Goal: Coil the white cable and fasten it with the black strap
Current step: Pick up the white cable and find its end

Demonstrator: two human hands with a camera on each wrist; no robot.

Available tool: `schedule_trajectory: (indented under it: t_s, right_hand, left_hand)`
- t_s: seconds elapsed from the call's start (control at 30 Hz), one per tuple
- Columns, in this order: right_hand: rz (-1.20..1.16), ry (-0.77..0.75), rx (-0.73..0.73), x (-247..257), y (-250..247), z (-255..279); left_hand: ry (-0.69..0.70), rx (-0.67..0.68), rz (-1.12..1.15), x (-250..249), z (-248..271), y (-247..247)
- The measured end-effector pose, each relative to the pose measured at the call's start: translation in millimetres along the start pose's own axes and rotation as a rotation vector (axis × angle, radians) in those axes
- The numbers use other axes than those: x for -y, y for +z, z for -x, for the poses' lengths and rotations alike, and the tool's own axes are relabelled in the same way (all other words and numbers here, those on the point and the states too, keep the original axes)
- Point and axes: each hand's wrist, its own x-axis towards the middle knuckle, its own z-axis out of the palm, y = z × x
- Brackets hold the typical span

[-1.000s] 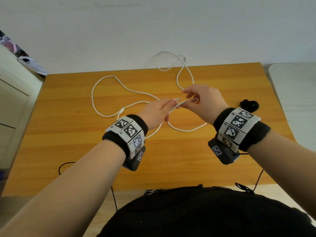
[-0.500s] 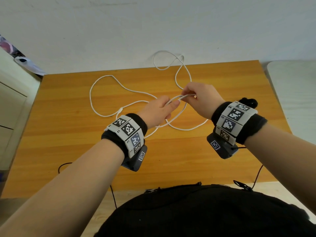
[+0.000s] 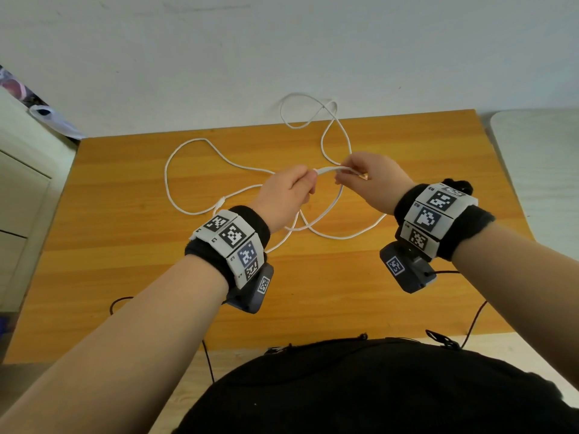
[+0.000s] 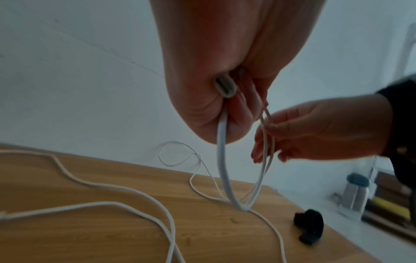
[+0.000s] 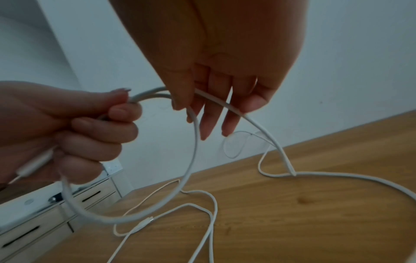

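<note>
The white cable (image 3: 200,142) sprawls in loose loops over the wooden table (image 3: 125,245), one loop reaching past the far edge. Both hands are raised above the middle of the table. My left hand (image 3: 305,183) is curled in a fist round the cable (image 4: 221,160), with a plug end sticking out of the fist. My right hand (image 3: 347,175) pinches the cable (image 5: 195,142) a short way to the right. One loop hangs between the hands down to the table. The black strap (image 4: 309,226) lies on the table at the right, mostly hidden behind my right wrist in the head view.
A white drawer cabinet (image 3: 22,198) stands left of the table, and a pale surface (image 3: 539,158) adjoins it on the right. A white wall (image 3: 282,57) rises just behind. Thin black wires (image 3: 473,321) hang over the near edge. Small items (image 4: 358,192) sit far right.
Both hands have risen from the table. My left fingers, straighter before, have curled round the cable, and a loop now hangs between the hands.
</note>
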Motion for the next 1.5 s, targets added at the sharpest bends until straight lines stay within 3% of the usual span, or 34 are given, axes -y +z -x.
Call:
schedule_trajectory:
  t_s: [0.33,0.57,0.83,0.97,1.23,1.4,1.5]
  right_hand:
    - [-0.043,0.181,0.037,-33,2,-2]
    - [-0.107,0.223,0.063,-37,18,-2]
    - [-0.324,0.236,-0.141,-28,23,10]
    - [-0.191,0.166,-0.123,-21,27,14]
    - [0.143,0.004,0.152,2,34,25]
    - [0.136,0.009,0.322,9,38,32]
    - [0.160,0.011,0.355,7,42,32]
  left_hand:
    - [-0.279,0.014,0.862,-11,-1,-22]
    - [-0.345,0.009,1.202,-18,0,-27]
    - [-0.354,-0.078,1.281,-23,0,-25]
    - [-0.353,-0.111,1.324,-24,-1,-23]
    - [-0.324,-0.189,1.381,-25,-4,-19]
    - [-0.280,-0.298,1.399,-29,-3,-20]
    - [-0.237,-0.287,1.438,-30,-2,-22]
